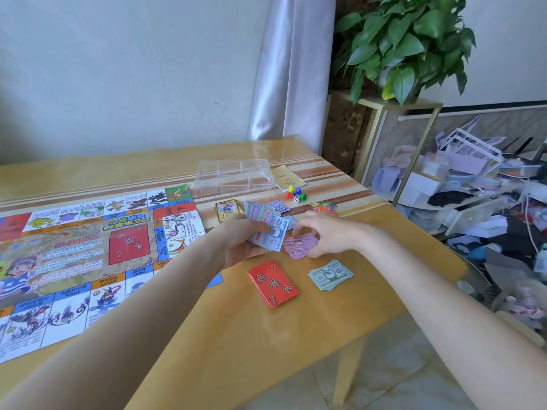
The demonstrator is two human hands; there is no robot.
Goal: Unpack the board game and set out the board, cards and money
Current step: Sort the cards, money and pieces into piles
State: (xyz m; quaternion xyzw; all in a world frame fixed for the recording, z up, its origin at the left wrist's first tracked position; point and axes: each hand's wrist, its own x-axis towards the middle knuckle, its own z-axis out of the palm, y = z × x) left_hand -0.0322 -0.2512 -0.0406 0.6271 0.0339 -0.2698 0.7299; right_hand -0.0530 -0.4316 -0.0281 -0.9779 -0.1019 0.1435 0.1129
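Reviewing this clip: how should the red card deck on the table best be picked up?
Pinch the red card deck across its two long edges, coming from above. It lies flat, slightly skewed, with bare table around it, so both edges are free; squaring the stack first probably helps.

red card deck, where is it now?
Head view: the red card deck lies flat on the table near its front edge, right of the board, left of the green money pile.

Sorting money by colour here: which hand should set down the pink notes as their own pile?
Probably the right hand: it already pinches the pink notes, while the left hand grips the blue notes.
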